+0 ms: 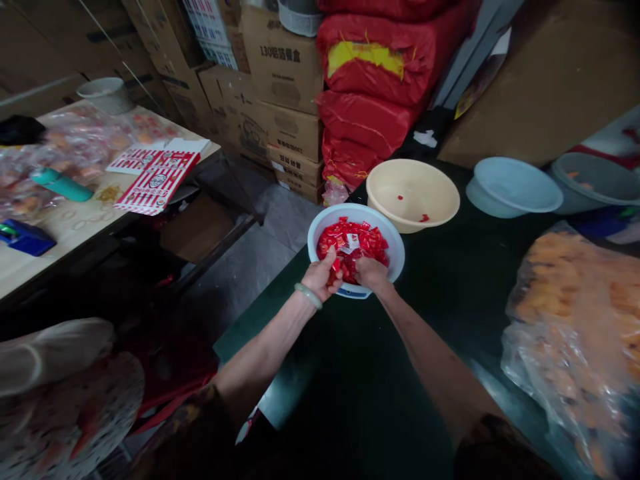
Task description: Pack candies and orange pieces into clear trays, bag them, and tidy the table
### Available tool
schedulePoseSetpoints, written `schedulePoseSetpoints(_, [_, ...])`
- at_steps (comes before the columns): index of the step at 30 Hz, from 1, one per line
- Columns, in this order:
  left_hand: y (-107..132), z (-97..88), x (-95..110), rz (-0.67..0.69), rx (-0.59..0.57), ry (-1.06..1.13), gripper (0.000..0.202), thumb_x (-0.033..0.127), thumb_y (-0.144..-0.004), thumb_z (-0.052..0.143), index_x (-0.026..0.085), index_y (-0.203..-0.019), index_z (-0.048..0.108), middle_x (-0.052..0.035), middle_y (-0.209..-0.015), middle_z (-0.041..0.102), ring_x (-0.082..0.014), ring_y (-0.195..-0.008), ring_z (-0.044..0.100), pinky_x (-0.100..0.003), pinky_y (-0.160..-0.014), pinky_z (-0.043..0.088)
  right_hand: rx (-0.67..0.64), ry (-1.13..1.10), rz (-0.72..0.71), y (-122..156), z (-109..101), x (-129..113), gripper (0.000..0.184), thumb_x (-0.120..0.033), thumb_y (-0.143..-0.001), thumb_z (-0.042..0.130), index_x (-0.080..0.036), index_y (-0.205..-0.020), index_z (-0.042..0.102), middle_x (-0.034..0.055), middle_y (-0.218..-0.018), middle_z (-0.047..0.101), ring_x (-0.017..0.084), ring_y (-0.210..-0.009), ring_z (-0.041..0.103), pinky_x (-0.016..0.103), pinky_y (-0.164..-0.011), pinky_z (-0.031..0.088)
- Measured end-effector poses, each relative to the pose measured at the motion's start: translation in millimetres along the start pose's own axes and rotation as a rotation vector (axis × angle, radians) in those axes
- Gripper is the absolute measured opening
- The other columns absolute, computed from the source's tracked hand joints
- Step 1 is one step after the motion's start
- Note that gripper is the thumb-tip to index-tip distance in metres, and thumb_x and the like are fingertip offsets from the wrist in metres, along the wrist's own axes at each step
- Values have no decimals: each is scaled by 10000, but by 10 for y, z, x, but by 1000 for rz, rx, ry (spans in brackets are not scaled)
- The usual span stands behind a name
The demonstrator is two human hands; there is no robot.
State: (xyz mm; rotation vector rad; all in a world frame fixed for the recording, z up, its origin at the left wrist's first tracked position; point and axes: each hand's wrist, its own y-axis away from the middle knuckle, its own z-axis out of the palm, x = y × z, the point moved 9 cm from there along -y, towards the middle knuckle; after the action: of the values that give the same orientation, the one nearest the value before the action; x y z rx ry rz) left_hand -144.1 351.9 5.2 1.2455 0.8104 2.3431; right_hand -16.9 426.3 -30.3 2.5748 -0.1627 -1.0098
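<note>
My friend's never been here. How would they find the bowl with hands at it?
Start at the dark green table. On it, find the cream basin; just left of it and nearer sits the pale blue bowl. Unlike that basin and the blue basin farther right, this bowl is heaped with shiny red packets.

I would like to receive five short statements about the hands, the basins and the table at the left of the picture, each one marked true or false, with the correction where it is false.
1. The left hand and the right hand are both at the pale blue basin with red packets. True.
2. The left wrist is bare. False: it wears a pale bangle.
3. The cream basin stands beside that blue one. True.
4. The cream basin is full to its rim. False: only small red pieces show in it.
5. Red-and-white striped cardboard lies on the left table. True.
</note>
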Motion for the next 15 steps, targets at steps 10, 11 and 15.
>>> schedulePoseSetpoints(10, [-151, 226, 103, -63, -209, 151, 219, 209, -927, 350, 121, -809, 512, -27, -622, 503, -80, -407, 433, -148, -327, 228, 125, -463, -45, 62, -330, 163, 135, -146, -516, 631, -198, -523, 507, -44, -524, 513, 146, -584, 498, 297, -639, 407])
schedulePoseSetpoints(11, [-168, 231, 116, -56, -212, 149, 190, 181, -914, 368, 112, -853, 533, -19, -615, 491, -76, -401, 422, -144, -322, 215, 133, -530, -44, 74, -344, 168, 131, -179, -522, 631, -199, -544, 504, -49, -514, 509, 136, -546, 479, 288, -595, 405])
schedulePoseSetpoints(15, [-268, 181, 129, -22, -111, 130, 148, 151, -888, 435, 104, -894, 575, 13, -558, 454, -55, -355, 362, -133, -313, 167, 205, -797, -59, 208, -383, 90, 212, -339, -579, 619, -218, -703, 496, -63, -516, 499, 120, -466, 453, 261, -482, 385])
